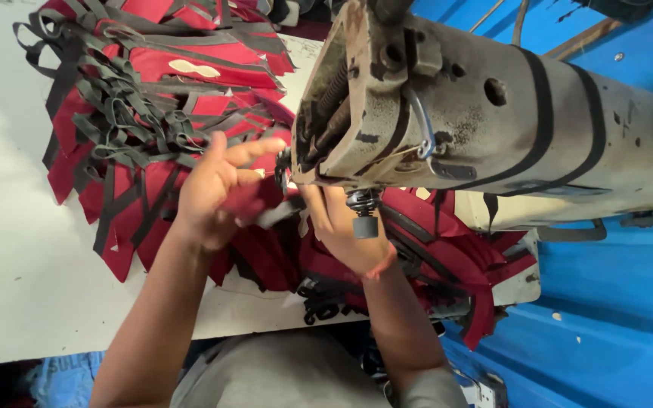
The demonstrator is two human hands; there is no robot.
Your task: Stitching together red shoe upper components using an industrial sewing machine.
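A worn grey sewing machine head (pixel 478 121) hangs over the white table (pixel 17 249). Under it lies a red fabric piece with black straps (pixel 432 249). My left hand (pixel 217 185) is beside the needle area, fingers spread, thumb and fingers pinching the red fabric and a black strap. My right hand (pixel 338 227) reaches under the machine head and presses on the red fabric; its fingertips are hidden by the machine. An orange band circles my right wrist.
A heap of red pieces with tangled black straps (pixel 153 91) covers the table's far left. Blue corrugated sheeting (pixel 614 302) runs along the right. The table's near edge is by my lap.
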